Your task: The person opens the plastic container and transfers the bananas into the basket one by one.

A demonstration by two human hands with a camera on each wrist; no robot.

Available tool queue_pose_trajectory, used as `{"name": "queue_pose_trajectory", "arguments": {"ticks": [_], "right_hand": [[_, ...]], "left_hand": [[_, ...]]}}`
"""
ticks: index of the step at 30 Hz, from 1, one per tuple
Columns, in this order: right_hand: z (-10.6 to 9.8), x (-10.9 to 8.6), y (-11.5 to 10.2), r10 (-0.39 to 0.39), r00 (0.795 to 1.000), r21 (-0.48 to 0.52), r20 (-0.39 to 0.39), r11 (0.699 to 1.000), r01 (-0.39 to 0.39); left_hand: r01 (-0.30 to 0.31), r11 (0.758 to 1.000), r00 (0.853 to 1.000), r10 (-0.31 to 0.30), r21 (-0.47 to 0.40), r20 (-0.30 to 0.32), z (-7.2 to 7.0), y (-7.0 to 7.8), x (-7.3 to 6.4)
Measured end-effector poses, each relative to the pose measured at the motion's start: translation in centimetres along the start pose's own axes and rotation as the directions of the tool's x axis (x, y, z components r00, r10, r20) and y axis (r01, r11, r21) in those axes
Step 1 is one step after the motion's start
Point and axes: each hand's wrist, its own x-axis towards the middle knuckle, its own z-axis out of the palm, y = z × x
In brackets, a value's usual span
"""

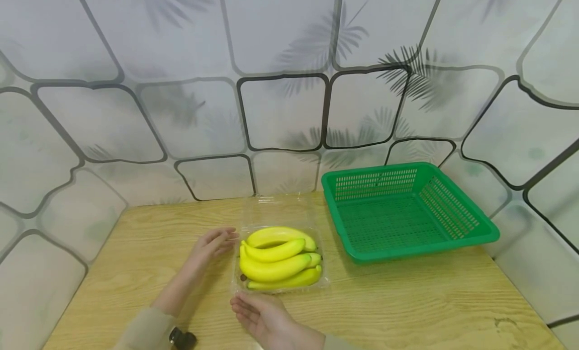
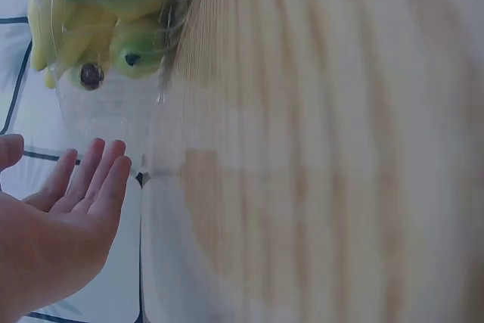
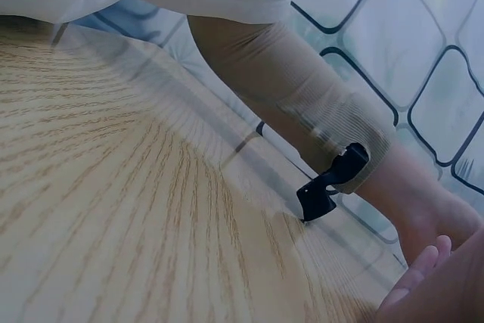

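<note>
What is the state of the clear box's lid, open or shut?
Open: the head view shows the clear lid folded back behind the bananas, not over them.

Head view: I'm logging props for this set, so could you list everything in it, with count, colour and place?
table: one, pale wood, across the lower picture
wall covering: count unclear, whitish with grey and black lines and leaf shapes, behind and beside the table
box: one, clear, lid open, on the table
bananas: at least four, overlapping, yellow with green tips, in the box
basket: one, green, right of the box
sleeves: two, beige, bottom edge
device: one, black, at the left cuff
left hand: one, bare, by the box's left side
right hand: one, bare, by its near side
</note>
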Motion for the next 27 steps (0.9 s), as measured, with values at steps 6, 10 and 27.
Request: {"name": "queue_pose_trajectory", "arguments": {"ticks": [6,10,27], "right_hand": [[0.0,-0.1,-0.1,-0.001,1.0,-0.003,0.0,1.0,0.001],[-0.1,-0.1,-0.2,0.005,1.0,0.002,0.001,1.0,-0.005],[0.0,-0.1,0.0,-0.019,1.0,0.016,0.008,1.0,0.019]], "left_hand": [[0.019,0.999,1.0,-0.019,-0.039,-0.006,0.8,-0.1,-0.5],[0.043,0.997,0.999,-0.045,-0.066,-0.03,1.3,-0.1,-0.7],[0.038,0.996,0.996,-0.044,-0.079,-0.074,2.8,-0.6,-1.8]]}}
